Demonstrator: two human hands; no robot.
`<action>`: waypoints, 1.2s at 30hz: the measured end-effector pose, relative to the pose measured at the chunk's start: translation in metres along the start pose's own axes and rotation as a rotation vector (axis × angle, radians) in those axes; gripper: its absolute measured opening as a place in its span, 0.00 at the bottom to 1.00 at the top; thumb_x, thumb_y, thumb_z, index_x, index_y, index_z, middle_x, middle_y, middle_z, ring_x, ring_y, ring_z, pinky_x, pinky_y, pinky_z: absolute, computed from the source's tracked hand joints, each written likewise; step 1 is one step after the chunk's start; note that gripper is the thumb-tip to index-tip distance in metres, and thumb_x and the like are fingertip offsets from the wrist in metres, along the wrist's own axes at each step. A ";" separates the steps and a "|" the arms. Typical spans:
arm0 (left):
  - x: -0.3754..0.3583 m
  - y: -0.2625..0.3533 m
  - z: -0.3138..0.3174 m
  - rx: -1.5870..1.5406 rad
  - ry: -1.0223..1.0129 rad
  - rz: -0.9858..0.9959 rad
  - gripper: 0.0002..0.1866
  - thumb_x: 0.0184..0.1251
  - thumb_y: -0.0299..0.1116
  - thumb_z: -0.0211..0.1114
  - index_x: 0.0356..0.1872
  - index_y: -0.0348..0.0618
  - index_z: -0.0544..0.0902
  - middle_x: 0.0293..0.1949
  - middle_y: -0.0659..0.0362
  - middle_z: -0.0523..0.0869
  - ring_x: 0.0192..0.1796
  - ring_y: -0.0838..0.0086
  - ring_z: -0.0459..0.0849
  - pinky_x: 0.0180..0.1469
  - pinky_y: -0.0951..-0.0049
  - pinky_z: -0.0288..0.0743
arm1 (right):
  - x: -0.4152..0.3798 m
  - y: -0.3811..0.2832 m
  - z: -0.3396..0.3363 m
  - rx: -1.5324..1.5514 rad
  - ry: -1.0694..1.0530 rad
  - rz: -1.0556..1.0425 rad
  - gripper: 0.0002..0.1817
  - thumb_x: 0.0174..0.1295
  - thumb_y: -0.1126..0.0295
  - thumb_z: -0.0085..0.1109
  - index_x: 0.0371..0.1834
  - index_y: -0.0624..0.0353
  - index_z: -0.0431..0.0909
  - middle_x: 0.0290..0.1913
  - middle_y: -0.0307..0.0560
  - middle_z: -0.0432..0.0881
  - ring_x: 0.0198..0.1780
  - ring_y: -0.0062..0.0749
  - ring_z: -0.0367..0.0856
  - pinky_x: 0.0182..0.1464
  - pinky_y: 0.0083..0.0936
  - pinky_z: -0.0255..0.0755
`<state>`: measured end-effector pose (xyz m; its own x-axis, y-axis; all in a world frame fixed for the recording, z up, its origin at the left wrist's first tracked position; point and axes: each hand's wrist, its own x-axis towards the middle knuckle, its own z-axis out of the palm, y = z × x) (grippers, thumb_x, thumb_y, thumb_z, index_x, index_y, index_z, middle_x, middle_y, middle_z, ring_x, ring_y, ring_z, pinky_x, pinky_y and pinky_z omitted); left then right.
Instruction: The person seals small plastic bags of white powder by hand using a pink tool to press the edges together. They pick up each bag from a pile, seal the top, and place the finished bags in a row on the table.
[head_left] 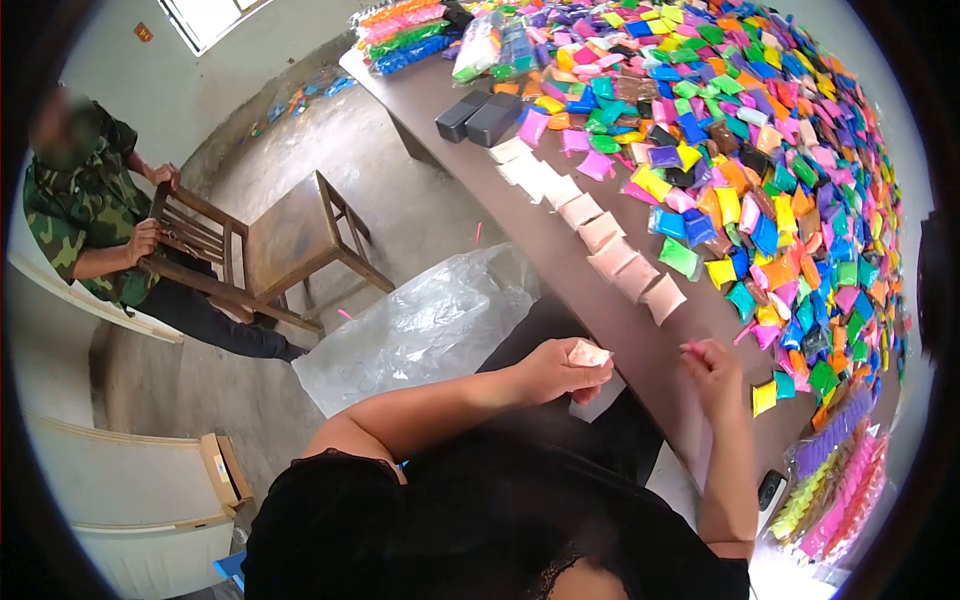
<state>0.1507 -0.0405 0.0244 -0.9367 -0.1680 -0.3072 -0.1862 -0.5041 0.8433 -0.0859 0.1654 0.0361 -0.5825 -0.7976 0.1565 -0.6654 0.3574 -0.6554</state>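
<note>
My left hand [568,372] is closed around a small pale peach packet [589,354], just off the table's near edge. My right hand [714,372] is held over the tabletop with thumb and fingers pinched together; what they hold, if anything, is too small to make out. Ahead of both hands, a row of flat packets lies along the table edge, running from white packets [533,175] to pale pink packets [622,265]. The nearest of these, a pink packet [662,298], lies between and beyond my hands.
A large heap of colourful packets [740,150] covers the far side of the brown table [560,240]. Two dark boxes [478,117] stand by the row. Bagged coloured strips [835,480] lie at right. A clear plastic sheet [420,320], wooden chair [290,240] and person [100,210] are at left.
</note>
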 end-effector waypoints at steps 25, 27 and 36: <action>-0.015 -0.008 -0.019 0.409 -0.237 -0.109 0.16 0.65 0.40 0.76 0.47 0.44 0.84 0.35 0.66 0.87 0.32 0.83 0.82 0.33 0.78 0.76 | -0.037 -0.103 0.087 0.655 -0.232 0.038 0.08 0.66 0.68 0.70 0.35 0.62 0.84 0.34 0.42 0.83 0.34 0.26 0.80 0.38 0.25 0.73; -0.017 -0.007 -0.019 0.415 -0.251 -0.136 0.16 0.65 0.40 0.76 0.47 0.43 0.84 0.36 0.65 0.87 0.36 0.83 0.83 0.36 0.78 0.77 | -0.040 -0.097 0.093 0.712 -0.206 0.083 0.09 0.69 0.69 0.67 0.35 0.64 0.85 0.35 0.40 0.82 0.35 0.23 0.80 0.38 0.22 0.74; -0.009 -0.030 -0.017 0.538 -0.233 0.081 0.18 0.64 0.37 0.76 0.50 0.40 0.84 0.42 0.62 0.88 0.45 0.80 0.83 0.50 0.74 0.77 | -0.035 -0.125 0.071 0.552 -0.176 -0.008 0.11 0.58 0.66 0.77 0.37 0.59 0.85 0.36 0.40 0.81 0.41 0.25 0.78 0.41 0.27 0.71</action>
<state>0.1697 -0.0381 -0.0056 -0.9833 0.0331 -0.1792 -0.1789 0.0131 0.9838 0.0505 0.1137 0.0596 -0.4609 -0.8848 0.0690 -0.3000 0.0822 -0.9504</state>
